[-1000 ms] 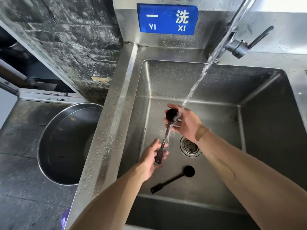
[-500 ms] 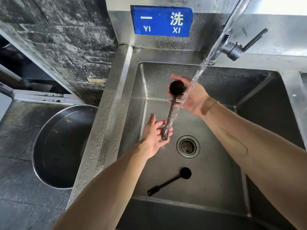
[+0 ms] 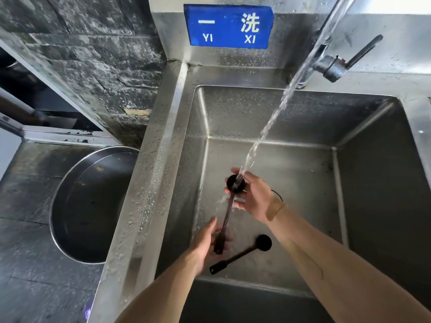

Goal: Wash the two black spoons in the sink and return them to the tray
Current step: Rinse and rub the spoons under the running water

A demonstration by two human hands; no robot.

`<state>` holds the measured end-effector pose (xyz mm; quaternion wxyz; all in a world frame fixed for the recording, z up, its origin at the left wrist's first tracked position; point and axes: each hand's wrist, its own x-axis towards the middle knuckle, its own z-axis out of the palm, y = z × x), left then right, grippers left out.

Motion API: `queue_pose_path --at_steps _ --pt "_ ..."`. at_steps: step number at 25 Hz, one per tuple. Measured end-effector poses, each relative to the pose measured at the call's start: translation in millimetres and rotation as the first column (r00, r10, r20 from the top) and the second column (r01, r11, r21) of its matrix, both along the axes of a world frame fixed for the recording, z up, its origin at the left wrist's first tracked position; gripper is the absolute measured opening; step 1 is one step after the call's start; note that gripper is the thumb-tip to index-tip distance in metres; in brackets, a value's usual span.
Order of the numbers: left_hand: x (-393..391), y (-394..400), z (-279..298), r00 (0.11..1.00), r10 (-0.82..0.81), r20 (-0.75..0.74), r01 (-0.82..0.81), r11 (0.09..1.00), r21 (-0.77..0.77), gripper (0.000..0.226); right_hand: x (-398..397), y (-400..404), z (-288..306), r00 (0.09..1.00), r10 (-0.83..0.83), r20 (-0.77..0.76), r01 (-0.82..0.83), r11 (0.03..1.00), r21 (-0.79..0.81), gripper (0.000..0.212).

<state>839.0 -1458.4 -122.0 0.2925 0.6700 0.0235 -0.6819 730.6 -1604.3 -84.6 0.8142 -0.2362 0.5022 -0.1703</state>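
Now lowered again, held spoon (image 3: 227, 213): bowl in right hand (image 3: 253, 198) under stream (image 3: 268, 127), handle in left hand's (image 3: 206, 241) loose curl; second spoon (image 3: 242, 254) unwashed.

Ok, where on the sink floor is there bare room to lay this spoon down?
Bare floor right of the lying spoon, toward the right wall, and along the back wall. Crowded front-left, around the left hand.

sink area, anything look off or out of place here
Nothing serious. One black spoon lies loose on the sink floor beside the hands, unheld. The other spoon is under the running water, left hand at its handle end, right hand at its bowl. No damage shows.
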Motion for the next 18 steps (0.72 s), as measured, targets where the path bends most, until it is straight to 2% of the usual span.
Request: queue_pose_path --at_steps 3,6,10,12,16,18 --pt "-3 14 1 0.986 -0.161 -0.044 0.163 0.986 0.033 0.056 -2 20 -14 0.998 -0.024 0.050 0.019 0.995 0.095 0.020" --pt "1 22 0 0.955 -0.293 -0.037 0.294 0.956 0.019 0.056 -1 29 -26 0.996 -0.086 0.006 0.085 0.985 0.150 0.018" --pt "0 25 -2 0.988 -0.146 -0.038 0.147 0.989 0.020 0.031 4 31 -31 0.982 -0.186 -0.043 0.191 0.964 0.187 0.015" --pt "-3 27 -3 0.995 -0.097 -0.003 0.097 0.995 -0.001 0.023 4 32 -28 0.983 -0.176 -0.061 0.184 0.967 0.178 0.018" --pt "-5 23 4 0.966 -0.189 0.176 0.207 0.974 -0.090 0.017 6 31 -22 0.973 -0.044 -0.228 0.057 0.997 0.050 0.016" --pt "-8 18 10 0.953 -0.199 0.229 0.236 0.961 -0.145 0.015 7 28 -17 0.976 -0.046 -0.211 0.051 0.999 0.018 0.012"
